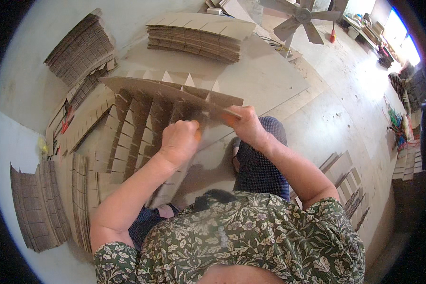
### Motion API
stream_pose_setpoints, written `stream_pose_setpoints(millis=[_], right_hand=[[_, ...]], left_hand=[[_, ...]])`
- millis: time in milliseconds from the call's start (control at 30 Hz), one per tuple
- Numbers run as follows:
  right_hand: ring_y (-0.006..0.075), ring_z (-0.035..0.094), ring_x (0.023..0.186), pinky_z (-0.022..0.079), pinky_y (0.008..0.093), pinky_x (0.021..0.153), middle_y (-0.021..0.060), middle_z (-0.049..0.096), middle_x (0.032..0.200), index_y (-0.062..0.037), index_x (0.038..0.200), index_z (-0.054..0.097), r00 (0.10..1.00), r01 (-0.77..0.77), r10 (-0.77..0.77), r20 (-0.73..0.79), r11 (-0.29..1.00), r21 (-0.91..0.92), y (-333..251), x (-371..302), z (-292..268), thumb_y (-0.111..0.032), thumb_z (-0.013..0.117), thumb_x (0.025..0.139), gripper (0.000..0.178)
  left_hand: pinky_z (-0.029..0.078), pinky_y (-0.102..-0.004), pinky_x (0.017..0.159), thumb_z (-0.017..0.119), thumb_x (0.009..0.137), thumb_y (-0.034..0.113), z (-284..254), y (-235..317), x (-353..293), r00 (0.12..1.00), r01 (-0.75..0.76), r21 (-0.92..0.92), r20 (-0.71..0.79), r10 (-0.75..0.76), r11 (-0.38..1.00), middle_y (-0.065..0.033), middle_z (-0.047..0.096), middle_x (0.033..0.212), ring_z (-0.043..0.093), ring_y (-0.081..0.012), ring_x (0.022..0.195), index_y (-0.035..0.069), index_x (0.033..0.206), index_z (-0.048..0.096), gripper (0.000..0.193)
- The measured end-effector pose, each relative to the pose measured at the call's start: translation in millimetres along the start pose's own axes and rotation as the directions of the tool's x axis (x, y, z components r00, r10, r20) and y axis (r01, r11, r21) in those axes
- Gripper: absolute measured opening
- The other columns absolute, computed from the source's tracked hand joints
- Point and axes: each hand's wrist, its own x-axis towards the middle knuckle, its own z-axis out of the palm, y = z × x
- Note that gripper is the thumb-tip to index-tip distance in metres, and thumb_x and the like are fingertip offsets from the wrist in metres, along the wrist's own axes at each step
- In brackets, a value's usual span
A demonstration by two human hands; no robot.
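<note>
Nearest my camera sits the green patterned top [251,227], with a dark trouser leg [264,165] just past it. Beyond that I find the right grip [247,125] pinched on the near right end of a cardboard strip [175,93]. The left grip [179,139] is curled beside the slotted grid [141,125]; blur hides whether it has hold of cardboard, so I can't tell.

The strip lies slantwise across the grid's upper part, its left end well away from both grips. My worry is that far end: with no hand on it, it could swing or sag, and a hard push with slots misaligned could crease the board or tear a notch.

It looks long, thin, plain brown, slightly bowed to my wide lens and smeared towards the right; pale pointed tips show beyond its upper edge.

Further out, a notched cardboard stack [194,42] rests on the floor [331,113], and a fan [304,15] stands to its right
</note>
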Motion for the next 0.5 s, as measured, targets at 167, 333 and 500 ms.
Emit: stream_pose_setpoints(millis=[167,333,500], right_hand=[[0.0258,0.057,0.06,0.047,0.0356,0.058,0.0225,0.06,0.072,0.0015,0.082,0.063,0.991,-0.134,0.134,-0.017,0.991,-0.008,-6.1,7.8,-1.3,-0.002,0.063,0.081,0.004],[0.028,0.057,0.06,0.047,0.0364,0.059,0.023,0.06,0.074,0.0013,0.083,0.063,0.989,-0.148,0.149,-0.008,0.984,0.098,-8.6,6.6,5.3,-0.004,0.063,0.082,0.006],[0.0109,0.049,0.061,0.047,0.0303,0.056,0.019,0.062,0.071,0.003,0.088,0.065,0.996,-0.092,0.091,0.026,0.996,0.022,-7.2,10.0,-1.7,-0.001,0.063,0.082,0.008]], left_hand=[[0.049,-0.0457,0.063,0.061,0.079,0.016,-2.4,-3.8,-5.4,0.999,-0.003,-0.086,-0.037,0.0,0.996,-0.0205,0.062,0.072,0.062,-0.0382,0.07,0.003,0.079,0.065,0.014],[0.049,-0.0452,0.063,0.061,0.08,0.016,-9.2,-1.1,-10.2,0.999,0.047,-0.136,0.01,-0.046,0.99,-0.0208,0.062,0.073,0.062,-0.038,0.07,0.002,0.081,0.066,0.015],[0.049,-0.0443,0.063,0.061,0.081,0.017,-7.7,-9.8,-13.4,0.999,0.026,-0.156,-0.032,-0.032,0.987,-0.0204,0.062,0.074,0.061,-0.0379,0.07,0.003,0.083,0.066,0.015]])
